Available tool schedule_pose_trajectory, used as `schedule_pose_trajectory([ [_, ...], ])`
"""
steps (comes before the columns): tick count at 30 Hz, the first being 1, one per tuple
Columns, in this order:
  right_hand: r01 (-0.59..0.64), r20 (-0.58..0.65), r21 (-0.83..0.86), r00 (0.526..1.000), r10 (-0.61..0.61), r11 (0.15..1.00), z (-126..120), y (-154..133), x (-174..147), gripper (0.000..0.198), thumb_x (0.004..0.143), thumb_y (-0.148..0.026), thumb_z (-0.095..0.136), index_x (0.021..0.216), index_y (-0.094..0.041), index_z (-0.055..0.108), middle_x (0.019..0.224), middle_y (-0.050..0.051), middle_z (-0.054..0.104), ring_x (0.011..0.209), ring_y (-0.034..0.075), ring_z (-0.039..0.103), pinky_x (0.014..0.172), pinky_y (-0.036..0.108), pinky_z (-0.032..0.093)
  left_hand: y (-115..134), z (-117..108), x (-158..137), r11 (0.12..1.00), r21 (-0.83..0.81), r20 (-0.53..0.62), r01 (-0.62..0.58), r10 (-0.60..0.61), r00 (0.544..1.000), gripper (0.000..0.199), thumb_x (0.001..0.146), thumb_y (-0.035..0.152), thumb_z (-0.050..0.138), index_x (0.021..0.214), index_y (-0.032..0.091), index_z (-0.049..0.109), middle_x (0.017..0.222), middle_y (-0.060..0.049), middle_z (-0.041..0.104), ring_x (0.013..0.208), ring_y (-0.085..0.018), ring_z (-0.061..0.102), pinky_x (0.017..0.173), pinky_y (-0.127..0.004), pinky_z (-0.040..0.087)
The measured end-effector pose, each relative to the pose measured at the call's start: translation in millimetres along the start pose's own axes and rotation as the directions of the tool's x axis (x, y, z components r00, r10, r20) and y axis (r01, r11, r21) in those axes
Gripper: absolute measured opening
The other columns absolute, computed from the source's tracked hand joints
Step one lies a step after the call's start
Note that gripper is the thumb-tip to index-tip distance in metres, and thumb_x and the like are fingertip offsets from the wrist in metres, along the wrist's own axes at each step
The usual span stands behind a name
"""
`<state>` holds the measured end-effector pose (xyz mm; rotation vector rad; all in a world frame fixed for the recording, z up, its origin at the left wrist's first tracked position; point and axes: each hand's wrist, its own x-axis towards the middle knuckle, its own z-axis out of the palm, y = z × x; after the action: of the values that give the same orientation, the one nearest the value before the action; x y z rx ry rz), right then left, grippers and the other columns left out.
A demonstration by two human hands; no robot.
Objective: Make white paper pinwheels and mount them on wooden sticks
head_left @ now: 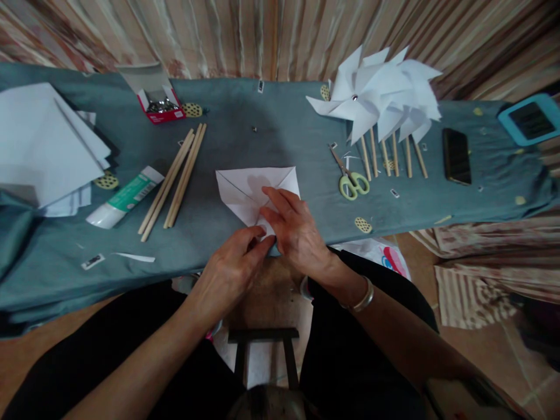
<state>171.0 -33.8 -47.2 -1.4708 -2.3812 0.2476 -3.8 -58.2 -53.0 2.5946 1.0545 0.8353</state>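
Note:
A creased sheet of white paper [245, 186] lies at the table's near edge, its lower corner folded up toward me. My left hand [234, 259] pinches that near corner between thumb and fingers. Over the paper's right half, my right hand [300, 230] holds the sheet down with its fingertips on the surface; its thumb is mostly hidden. Dark crease lines run across the sheet. To the right of the paper lie scissors [353, 182] with green handles. Beyond it sits a small metal pin [254, 129].
Wooden sticks [177, 175], a glue tube [125, 198], a red box of metal fasteners [161, 108] and stacked white paper [39, 140] are on the left. Finished paper pinwheels [376, 96], a phone [457, 156] and a blue-framed device [531, 119] are on the right.

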Motion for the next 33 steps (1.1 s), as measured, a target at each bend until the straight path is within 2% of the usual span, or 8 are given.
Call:
schedule_pose_trajectory([
  [5, 0.061, 0.031, -0.073, 0.998, -0.059, 0.995, -2, -7, 4, 0.031, 0.096, -0.013, 0.036, 0.110, -0.020, 0.064, 0.145, 0.009, 0.052, 0.134, 0.026, 0.045, 0.105, 0.044, 0.045, -1, 1, -1, 1.000, 0.007, -0.005, -0.015, 0.015, 1.000, 0.022, 0.094, 0.013, 0.049, 0.115, 0.013, 0.055, 0.116, -0.015, 0.061, 0.102, -0.023, 0.065, 0.080, -0.034, 0.060],
  [13, 0.193, -0.040, -0.277, 0.976, -0.212, 0.941, 9, -12, 4, 0.037, 0.098, -0.011, 0.031, 0.114, -0.005, 0.064, 0.137, 0.012, 0.060, 0.125, 0.025, 0.053, 0.095, 0.037, 0.051, -2, -5, 0, 1.000, -0.005, 0.017, -0.013, 0.013, 1.000, 0.015, 0.093, 0.013, 0.048, 0.102, 0.012, 0.060, 0.103, -0.012, 0.064, 0.094, -0.021, 0.066, 0.082, -0.032, 0.059],
  [19, 0.104, 0.005, -0.109, 0.995, -0.104, 0.989, 5, -10, 3, 0.033, 0.095, -0.010, 0.037, 0.113, -0.015, 0.064, 0.142, 0.011, 0.055, 0.129, 0.025, 0.047, 0.102, 0.044, 0.049, -2, -2, 2, 0.999, -0.033, -0.002, -0.023, 0.023, 1.000, 0.014, 0.091, 0.013, 0.054, 0.101, 0.010, 0.062, 0.098, -0.012, 0.066, 0.089, -0.021, 0.066, 0.079, -0.032, 0.060],
  [22, 0.042, -0.072, -0.015, 0.996, -0.043, 0.999, -6, -1, 2, 0.031, 0.090, -0.009, 0.040, 0.108, -0.015, 0.065, 0.138, 0.012, 0.057, 0.126, 0.026, 0.049, 0.105, 0.042, 0.048, -3, -1, 4, 0.998, -0.058, 0.010, 0.007, -0.006, 1.000, 0.017, 0.091, 0.016, 0.056, 0.106, 0.011, 0.061, 0.102, -0.012, 0.066, 0.092, -0.021, 0.067, 0.081, -0.034, 0.060],
  [25, -0.041, -0.153, 0.103, 0.987, 0.056, 0.994, -17, 16, 2, 0.039, 0.089, -0.008, 0.039, 0.119, -0.017, 0.062, 0.135, 0.010, 0.058, 0.125, 0.022, 0.051, 0.109, 0.038, 0.045, -2, -2, 4, 0.998, -0.065, 0.012, 0.016, -0.015, 1.000, 0.019, 0.091, 0.017, 0.056, 0.109, 0.013, 0.060, 0.106, -0.011, 0.066, 0.095, -0.021, 0.067, 0.083, -0.036, 0.060],
  [28, -0.127, -0.220, 0.157, 0.962, 0.160, 0.979, -19, 40, 8, 0.042, 0.090, -0.012, 0.037, 0.127, -0.014, 0.057, 0.138, 0.013, 0.055, 0.131, 0.026, 0.048, 0.112, 0.050, 0.040, -2, -3, 3, 0.998, -0.057, 0.013, 0.017, -0.016, 1.000, 0.022, 0.091, 0.015, 0.055, 0.113, 0.015, 0.058, 0.109, -0.012, 0.065, 0.099, -0.021, 0.067, 0.085, -0.037, 0.060],
  [30, -0.154, -0.205, 0.176, 0.960, 0.189, 0.972, -16, 54, 15, 0.044, 0.092, -0.020, 0.040, 0.134, -0.013, 0.052, 0.144, 0.015, 0.051, 0.137, 0.029, 0.042, 0.115, 0.054, 0.035, -1, -3, 3, 0.998, -0.055, 0.018, 0.023, -0.022, 1.000, 0.025, 0.091, 0.014, 0.055, 0.116, 0.016, 0.057, 0.111, -0.011, 0.065, 0.100, -0.021, 0.067, 0.087, -0.038, 0.060],
  [33, -0.138, -0.130, 0.177, 0.978, 0.162, 0.974, -12, 66, 26, 0.048, 0.093, -0.026, 0.041, 0.140, -0.013, 0.046, 0.146, 0.016, 0.050, 0.139, 0.027, 0.041, 0.114, 0.052, 0.035, 0, -4, 2, 0.999, -0.046, 0.026, 0.018, -0.017, 1.000, 0.026, 0.092, 0.013, 0.054, 0.118, 0.015, 0.056, 0.112, -0.012, 0.064, 0.101, -0.021, 0.067, 0.088, -0.038, 0.060],
])
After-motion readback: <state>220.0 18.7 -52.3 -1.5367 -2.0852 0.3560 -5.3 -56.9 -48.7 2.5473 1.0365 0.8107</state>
